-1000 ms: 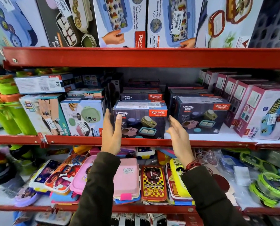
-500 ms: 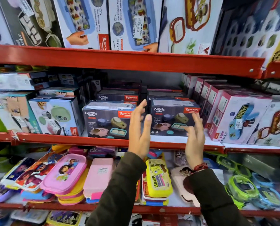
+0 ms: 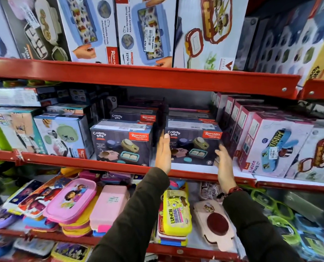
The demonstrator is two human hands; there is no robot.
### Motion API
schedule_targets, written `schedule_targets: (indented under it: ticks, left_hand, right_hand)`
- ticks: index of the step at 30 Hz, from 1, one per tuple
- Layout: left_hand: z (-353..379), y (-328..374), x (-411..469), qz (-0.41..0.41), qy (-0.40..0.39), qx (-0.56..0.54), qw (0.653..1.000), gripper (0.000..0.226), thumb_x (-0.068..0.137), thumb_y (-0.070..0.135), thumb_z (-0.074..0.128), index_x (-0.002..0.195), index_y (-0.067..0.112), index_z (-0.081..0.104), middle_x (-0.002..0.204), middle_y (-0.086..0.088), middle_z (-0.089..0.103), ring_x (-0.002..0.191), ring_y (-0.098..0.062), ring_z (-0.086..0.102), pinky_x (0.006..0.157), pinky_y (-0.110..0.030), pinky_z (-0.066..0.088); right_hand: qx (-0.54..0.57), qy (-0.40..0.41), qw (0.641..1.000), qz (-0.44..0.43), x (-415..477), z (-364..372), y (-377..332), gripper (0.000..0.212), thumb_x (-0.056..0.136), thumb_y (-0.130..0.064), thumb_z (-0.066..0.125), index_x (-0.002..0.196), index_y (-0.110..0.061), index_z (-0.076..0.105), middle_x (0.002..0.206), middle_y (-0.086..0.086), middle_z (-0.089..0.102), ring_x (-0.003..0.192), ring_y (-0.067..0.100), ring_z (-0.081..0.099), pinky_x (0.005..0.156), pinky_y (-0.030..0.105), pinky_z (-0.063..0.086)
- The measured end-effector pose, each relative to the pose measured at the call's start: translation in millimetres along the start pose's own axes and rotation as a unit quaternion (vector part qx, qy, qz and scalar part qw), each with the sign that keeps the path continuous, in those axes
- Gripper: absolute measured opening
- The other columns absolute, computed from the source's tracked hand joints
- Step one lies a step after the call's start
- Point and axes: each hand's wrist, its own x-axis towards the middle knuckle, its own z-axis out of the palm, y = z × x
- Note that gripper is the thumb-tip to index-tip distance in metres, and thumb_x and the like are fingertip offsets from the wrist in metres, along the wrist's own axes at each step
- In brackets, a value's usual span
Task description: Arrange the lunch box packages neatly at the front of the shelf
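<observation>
Nearest the camera, the lower shelf is a jumble of loose lunch boxes, like the pink character one (image 3: 70,200) and a yellow LUNCH one (image 3: 177,214), and both dark sleeves reach up over it. The left hand (image 3: 163,152) is flat and open, edge-on in the gap between the two dark Crunchy Bite boxes, and the right hand (image 3: 223,163) is open too, fingers spread against the right Crunchy Bite box (image 3: 193,146) at its lower right corner, so it's bracketed rather than gripped. The left Crunchy Bite box (image 3: 122,143) looks already sorted, sitting right up at the red shelf lip (image 3: 81,160). The right one sits a bit further back with bare white shelf in front, so I'd say that one's left to pull forward, plus the stacks behind them. Tight spot though, the pink Kidzee box (image 3: 270,146) is just beside it on the right.
</observation>
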Motion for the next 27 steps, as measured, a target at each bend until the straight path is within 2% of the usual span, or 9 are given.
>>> schedule_targets:
  ticks: [1,4,7,12,15,17,22,24,27]
  left_hand:
    - [-2,1,-4,0.006,-0.003,0.003,1.0,0.069,0.103,0.063,0.03,0.162,0.029,0.02,0.166,0.009,0.026,0.152,-0.006,0.021,0.132,-0.039,0.01]
    - [-9,-13,-4,0.016,0.007,-0.003,1.0,0.091,0.084,0.086,0.035,0.16,0.036,0.028,0.169,0.01,0.03,0.155,-0.011,0.027,0.131,-0.043,0.016]
    - [-13,-17,-8,0.03,0.012,0.0,0.999,0.095,0.078,0.092,0.039,0.157,0.04,0.031,0.166,0.011,0.036,0.155,-0.012,0.031,0.13,-0.047,0.021]
    - [-16,-19,-16,0.044,0.015,0.017,0.999,0.076,0.085,0.088,0.038,0.151,0.051,0.037,0.163,0.011,0.042,0.153,-0.015,0.037,0.127,-0.052,0.028]
    - [-13,-10,-30,0.071,0.023,0.055,0.996,0.071,0.095,0.073,0.035,0.158,0.041,0.031,0.167,0.011,0.035,0.154,-0.009,0.031,0.13,-0.045,0.023]
    - [-14,-11,-33,0.075,0.029,0.053,0.995,0.067,0.099,0.063,0.036,0.16,0.035,0.029,0.168,0.011,0.031,0.154,-0.005,0.028,0.131,-0.042,0.02]
    - [-16,-13,-34,0.077,0.019,0.072,0.994,0.083,0.086,0.076,0.036,0.159,0.039,0.028,0.167,0.011,0.033,0.154,-0.008,0.03,0.13,-0.044,0.023]
    - [-18,-13,-32,0.066,0.009,0.08,0.995,0.083,0.085,0.077,0.038,0.159,0.041,0.027,0.167,0.01,0.033,0.154,-0.011,0.03,0.13,-0.046,0.024]
    - [-20,-15,-36,0.068,0.022,0.063,0.995,0.086,0.083,0.074,0.045,0.159,0.037,0.028,0.167,0.007,0.033,0.154,-0.014,0.032,0.128,-0.049,0.027]
  right_hand:
    - [-0.005,0.003,1.0,-0.002,-3,1,-2,0.08,0.077,-0.049,0.049,0.152,-0.022,0.041,0.155,0.006,0.048,0.144,0.026,0.046,0.121,0.05,0.035]
    - [-0.034,-0.005,0.999,-0.019,-11,0,-1,0.088,0.074,-0.052,0.049,0.154,-0.018,0.039,0.155,0.006,0.048,0.143,0.024,0.046,0.121,0.049,0.036]
    - [-0.063,-0.012,0.997,-0.039,-19,-4,0,0.085,0.075,-0.051,0.049,0.153,-0.016,0.043,0.151,0.003,0.053,0.139,0.021,0.051,0.12,0.046,0.039]
    - [-0.107,-0.013,0.992,-0.072,-29,-11,4,0.065,0.085,-0.036,0.049,0.148,-0.02,0.051,0.141,0.005,0.064,0.131,0.018,0.058,0.106,0.031,0.047]
    - [-0.118,-0.016,0.989,-0.089,-34,-15,4,0.062,0.083,-0.041,0.049,0.142,-0.025,0.055,0.136,0.001,0.068,0.129,0.017,0.06,0.11,0.037,0.047]
    - [-0.123,-0.009,0.988,-0.088,-36,-16,3,0.059,0.084,-0.041,0.049,0.14,-0.024,0.056,0.132,0.001,0.07,0.125,0.016,0.063,0.106,0.034,0.048]
    - [-0.139,-0.016,0.986,-0.085,-36,-17,2,0.059,0.085,-0.044,0.049,0.14,-0.024,0.056,0.13,0.002,0.07,0.118,0.016,0.065,0.103,0.033,0.05]
    - [-0.132,-0.012,0.988,-0.077,-37,-17,-1,0.055,0.089,-0.038,0.049,0.141,-0.022,0.055,0.131,0.001,0.068,0.117,0.015,0.064,0.103,0.034,0.049]
    - [-0.111,0.008,0.99,-0.082,-41,-17,-2,0.055,0.096,-0.028,0.05,0.15,-0.019,0.047,0.139,-0.001,0.06,0.132,0.02,0.055,0.103,0.03,0.04]
